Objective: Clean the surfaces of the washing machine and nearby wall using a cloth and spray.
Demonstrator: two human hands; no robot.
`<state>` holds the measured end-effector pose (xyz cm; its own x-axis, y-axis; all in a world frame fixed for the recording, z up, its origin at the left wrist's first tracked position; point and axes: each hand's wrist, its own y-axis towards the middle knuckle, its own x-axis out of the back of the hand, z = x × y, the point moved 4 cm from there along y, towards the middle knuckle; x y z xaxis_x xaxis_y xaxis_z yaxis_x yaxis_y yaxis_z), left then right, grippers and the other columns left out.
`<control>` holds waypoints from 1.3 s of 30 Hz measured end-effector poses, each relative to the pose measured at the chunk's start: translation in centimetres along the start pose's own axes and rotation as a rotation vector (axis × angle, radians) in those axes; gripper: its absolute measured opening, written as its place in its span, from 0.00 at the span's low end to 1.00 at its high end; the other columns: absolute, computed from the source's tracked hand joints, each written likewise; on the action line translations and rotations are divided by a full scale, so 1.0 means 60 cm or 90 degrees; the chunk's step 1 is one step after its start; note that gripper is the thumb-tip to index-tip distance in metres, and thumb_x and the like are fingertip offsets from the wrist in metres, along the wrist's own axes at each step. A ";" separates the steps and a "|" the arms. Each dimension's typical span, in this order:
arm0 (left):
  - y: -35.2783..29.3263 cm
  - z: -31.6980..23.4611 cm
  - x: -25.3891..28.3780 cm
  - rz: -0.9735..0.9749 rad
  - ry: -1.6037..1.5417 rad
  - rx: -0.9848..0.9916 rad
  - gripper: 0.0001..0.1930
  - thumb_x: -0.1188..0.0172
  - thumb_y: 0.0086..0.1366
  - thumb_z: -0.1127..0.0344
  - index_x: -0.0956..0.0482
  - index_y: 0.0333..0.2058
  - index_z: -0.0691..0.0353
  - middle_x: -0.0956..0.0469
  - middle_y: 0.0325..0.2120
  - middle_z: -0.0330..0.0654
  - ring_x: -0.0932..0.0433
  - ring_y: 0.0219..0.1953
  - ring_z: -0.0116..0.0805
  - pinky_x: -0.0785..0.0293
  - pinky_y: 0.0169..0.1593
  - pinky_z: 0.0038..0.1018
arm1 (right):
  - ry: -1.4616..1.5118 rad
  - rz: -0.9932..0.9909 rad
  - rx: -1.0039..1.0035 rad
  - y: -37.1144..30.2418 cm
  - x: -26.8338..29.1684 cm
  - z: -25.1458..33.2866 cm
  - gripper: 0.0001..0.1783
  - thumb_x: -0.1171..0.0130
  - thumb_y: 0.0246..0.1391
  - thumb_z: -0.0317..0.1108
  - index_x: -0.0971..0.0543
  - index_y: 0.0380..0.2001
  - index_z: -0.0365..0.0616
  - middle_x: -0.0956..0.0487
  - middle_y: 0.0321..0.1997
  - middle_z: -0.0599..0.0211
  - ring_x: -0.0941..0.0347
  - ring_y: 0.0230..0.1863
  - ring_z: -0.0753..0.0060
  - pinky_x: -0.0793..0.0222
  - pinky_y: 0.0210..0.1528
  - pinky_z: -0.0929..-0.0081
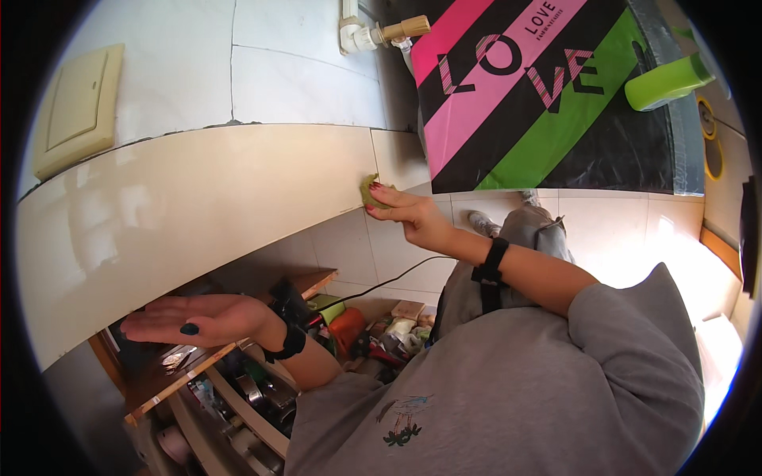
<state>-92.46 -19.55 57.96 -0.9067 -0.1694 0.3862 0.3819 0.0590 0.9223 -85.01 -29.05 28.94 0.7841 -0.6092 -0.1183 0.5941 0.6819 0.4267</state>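
Note:
A cream ledge (230, 186) with a glossy face runs across the left half of the view, below white wall tiles. My right hand (413, 220) is closed on a small yellow-green cloth (370, 192), pinched between thumb and fingers. It presses the cloth against the ledge's right part, close to the seam and the lower edge. My left hand (194, 319) is at the lower left by the ledge's front edge, palm up, fingers stretched out and nothing in it. Whether it touches the edge, I cannot tell.
Below my left hand, open drawers (238, 397) hold mixed items, and more clutter (389, 337) lies beside them. A black cover with pink and green stripes (476, 155) stands at the upper right, with a green bottle (667, 86) on it. A pipe valve (361, 36) juts from the wall.

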 end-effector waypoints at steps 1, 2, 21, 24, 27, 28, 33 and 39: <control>-0.003 -0.004 -0.008 -0.004 -0.001 0.001 0.34 0.66 0.68 0.55 0.64 0.64 0.70 0.64 0.66 0.53 0.64 0.68 0.46 0.65 0.68 0.37 | -0.003 0.001 0.003 0.003 0.026 -0.016 0.37 0.57 0.31 0.06 0.22 0.46 0.47 0.30 0.57 0.57 0.39 0.63 0.57 0.44 0.64 0.72; -0.009 -0.013 -0.014 -0.019 -0.001 0.003 0.34 0.65 0.67 0.55 0.64 0.64 0.71 0.64 0.66 0.53 0.63 0.68 0.45 0.65 0.68 0.37 | 0.099 0.061 -0.103 0.006 0.042 -0.042 0.36 0.58 0.32 0.07 0.23 0.46 0.46 0.27 0.53 0.54 0.33 0.58 0.61 0.40 0.59 0.76; -0.077 0.067 -0.062 -0.319 -0.439 -0.242 0.36 0.56 0.59 0.66 0.60 0.64 0.69 0.58 0.66 0.52 0.56 0.68 0.40 0.58 0.68 0.34 | 0.385 -0.256 -0.132 0.059 -0.057 0.097 0.13 0.48 0.42 0.11 0.28 0.33 0.36 0.28 0.37 0.68 0.33 0.42 0.79 0.38 0.47 0.81; -0.081 0.065 -0.059 -0.320 -0.428 -0.215 0.35 0.56 0.59 0.66 0.57 0.64 0.68 0.55 0.66 0.50 0.54 0.67 0.40 0.54 0.67 0.34 | 0.489 -0.303 -0.261 0.049 -0.039 0.054 0.08 0.45 0.47 0.17 0.27 0.31 0.38 0.26 0.34 0.74 0.33 0.37 0.86 0.36 0.41 0.85; -0.082 0.070 -0.068 -0.333 -0.426 -0.230 0.32 0.57 0.59 0.66 0.50 0.62 0.69 0.50 0.64 0.50 0.48 0.65 0.39 0.50 0.66 0.35 | 0.292 -0.349 -0.354 0.014 -0.017 -0.022 0.06 0.42 0.46 0.21 0.28 0.28 0.39 0.27 0.28 0.74 0.34 0.30 0.86 0.36 0.32 0.84; -0.078 0.079 -0.062 -0.376 -0.458 -0.227 0.33 0.58 0.58 0.65 0.51 0.63 0.67 0.51 0.64 0.51 0.50 0.66 0.43 0.51 0.66 0.39 | 0.214 -0.359 -0.364 -0.001 -0.013 -0.058 0.06 0.42 0.45 0.23 0.28 0.27 0.39 0.28 0.25 0.72 0.35 0.28 0.85 0.39 0.28 0.82; -0.114 0.170 -0.003 -0.369 -0.477 -0.215 0.34 0.59 0.57 0.64 0.51 0.63 0.66 0.52 0.64 0.52 0.51 0.66 0.46 0.52 0.66 0.42 | 0.154 -0.392 -0.306 0.056 0.004 -0.001 0.08 0.45 0.47 0.23 0.29 0.33 0.41 0.29 0.25 0.70 0.35 0.29 0.82 0.39 0.30 0.81; -0.118 0.166 0.023 -0.280 -0.434 -0.219 0.33 0.59 0.57 0.64 0.50 0.63 0.66 0.51 0.64 0.52 0.50 0.65 0.45 0.51 0.66 0.42 | 0.149 -0.306 0.175 0.211 -0.040 0.211 0.18 0.47 0.35 0.15 0.28 0.36 0.34 0.31 0.34 0.57 0.33 0.37 0.53 0.33 0.38 0.67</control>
<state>-98.20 -10.38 52.09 -0.8521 0.5230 0.0202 -0.0940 -0.1910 0.9771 -81.63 -24.09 45.97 0.4756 -0.6973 -0.5364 0.8487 0.2031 0.4884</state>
